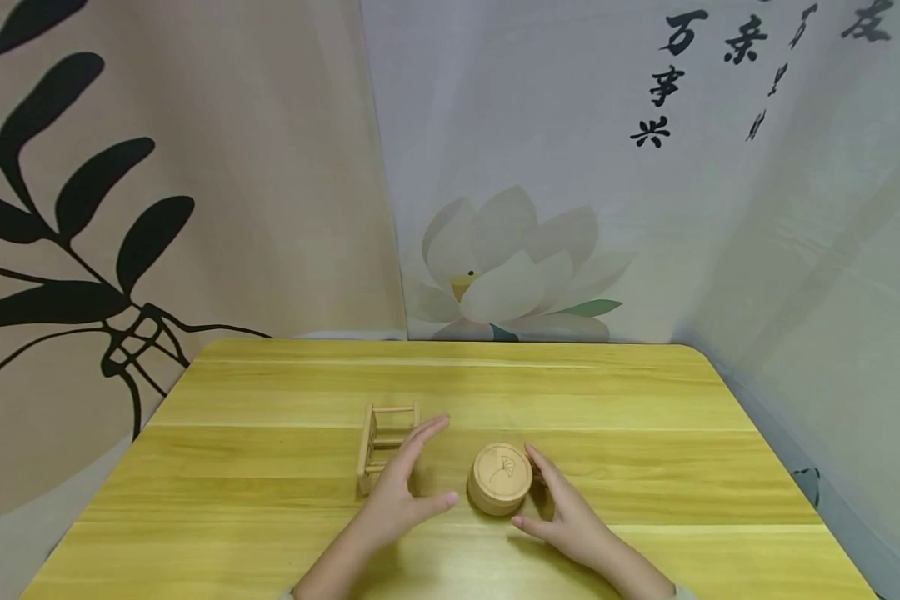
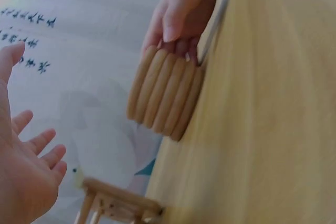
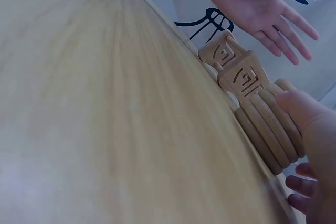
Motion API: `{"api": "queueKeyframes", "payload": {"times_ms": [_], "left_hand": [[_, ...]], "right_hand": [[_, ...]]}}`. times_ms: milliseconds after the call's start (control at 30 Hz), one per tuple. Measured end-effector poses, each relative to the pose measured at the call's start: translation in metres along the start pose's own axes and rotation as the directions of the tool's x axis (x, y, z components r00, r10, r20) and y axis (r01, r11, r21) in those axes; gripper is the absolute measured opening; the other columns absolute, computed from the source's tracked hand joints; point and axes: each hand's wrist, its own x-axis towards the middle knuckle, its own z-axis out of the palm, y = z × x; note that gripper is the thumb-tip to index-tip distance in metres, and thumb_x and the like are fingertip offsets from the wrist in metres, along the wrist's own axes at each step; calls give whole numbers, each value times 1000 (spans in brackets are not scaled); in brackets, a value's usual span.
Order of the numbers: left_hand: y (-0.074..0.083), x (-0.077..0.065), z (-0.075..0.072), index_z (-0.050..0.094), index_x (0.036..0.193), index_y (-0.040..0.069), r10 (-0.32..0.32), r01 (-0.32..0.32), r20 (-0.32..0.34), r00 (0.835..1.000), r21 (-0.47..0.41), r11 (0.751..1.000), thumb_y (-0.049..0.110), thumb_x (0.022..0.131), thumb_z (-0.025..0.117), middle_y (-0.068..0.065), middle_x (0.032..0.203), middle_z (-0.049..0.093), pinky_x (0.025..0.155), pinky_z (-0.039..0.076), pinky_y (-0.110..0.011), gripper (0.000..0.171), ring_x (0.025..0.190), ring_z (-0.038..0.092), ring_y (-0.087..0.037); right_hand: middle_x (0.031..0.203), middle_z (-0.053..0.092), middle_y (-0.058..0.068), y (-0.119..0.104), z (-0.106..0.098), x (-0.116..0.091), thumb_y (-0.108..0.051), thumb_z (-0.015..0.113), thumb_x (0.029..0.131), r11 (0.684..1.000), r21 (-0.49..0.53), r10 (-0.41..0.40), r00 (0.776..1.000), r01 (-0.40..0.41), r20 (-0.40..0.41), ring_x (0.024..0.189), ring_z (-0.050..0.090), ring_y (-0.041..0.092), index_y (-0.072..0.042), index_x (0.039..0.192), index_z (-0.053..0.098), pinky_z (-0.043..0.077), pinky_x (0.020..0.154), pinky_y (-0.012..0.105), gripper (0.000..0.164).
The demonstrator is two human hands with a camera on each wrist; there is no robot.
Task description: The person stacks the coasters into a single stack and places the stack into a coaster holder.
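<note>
A round stack of several wooden coasters [image 1: 502, 477] lies flat on the table, a ginkgo leaf engraved on its top one. My right hand [image 1: 572, 523] is at the stack's right side, thumb and fingers spread about its edge; whether the fingertips touch it is hard to tell. My left hand [image 1: 396, 505] hovers left of the stack with nothing in it, palm facing right and fingers extended. Behind that hand stands a wooden coaster rack [image 1: 364, 457], partly hidden by it. The right wrist view shows cut-out patterns on the rack's end panels [image 3: 242, 77].
The wooden table [image 1: 645, 400] reaches back to hanging cloths, one printed with dark leaves [image 1: 82, 187], another with a pale lotus [image 1: 506, 258] and black characters. Its right edge runs beside a pale cloth.
</note>
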Motion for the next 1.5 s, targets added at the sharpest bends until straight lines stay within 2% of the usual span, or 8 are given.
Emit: {"api": "queueKeyframes", "payload": {"times_ms": [233,367,467,700,900,1033,1300,1500], "left_hand": [[0,0,21,33,149,24,-102,104,55,993,-47,993,22,80,76,6,152,28,101,14,-72,81,140,20,-32],[-2,1,30,32,149,21,-121,124,74,990,-46,991,24,82,75,-1,153,27,97,17,-75,80,139,20,-38],[-6,2,35,32,149,23,-134,137,80,988,-38,990,29,82,75,-4,153,27,96,19,-75,80,138,21,-40],[-19,5,43,32,149,25,-168,172,84,982,-48,984,32,84,73,-8,154,26,96,21,-75,77,137,21,-43],[-27,7,50,34,148,21,-201,209,87,976,-96,973,32,84,73,-6,150,31,100,25,-68,76,135,27,-39],[-33,9,54,34,148,16,-195,208,96,976,-145,967,29,85,73,-8,148,33,105,29,-59,75,134,31,-37],[-37,11,59,35,147,15,-226,238,83,971,-174,956,26,84,74,-10,145,38,104,32,-56,75,130,36,-36],[-41,12,64,36,146,11,-242,252,74,967,-179,951,27,84,73,-11,141,42,103,35,-54,74,126,41,-34]], "right_hand": [[140,46,4,3,0,0,-31,80,78,999,17,-48,999,48,-2,127,43,24,-9,152,21,28,108,46,97],[143,43,7,4,1,0,-29,79,79,999,24,-45,999,45,2,131,39,26,-8,153,20,25,108,43,97],[149,35,11,4,2,1,-28,80,78,999,43,-31,999,30,11,135,33,28,-9,153,18,22,108,42,99],[154,24,7,3,4,2,-28,81,77,999,46,6,999,-8,33,139,24,23,-12,154,18,18,110,42,101],[153,25,9,4,7,2,-28,81,77,999,38,-2,1000,1,28,138,25,22,-15,154,18,19,109,39,101],[153,25,13,5,9,1,-28,81,76,999,34,-11,1000,10,10,138,26,29,-13,154,18,21,108,42,101],[151,28,15,6,14,2,-27,83,73,999,6,-31,999,31,-40,136,30,32,-8,152,21,24,108,47,103],[149,34,16,5,18,3,-29,84,71,1000,-2,-5,997,5,-79,133,35,35,-10,152,24,26,106,52,103]]}}
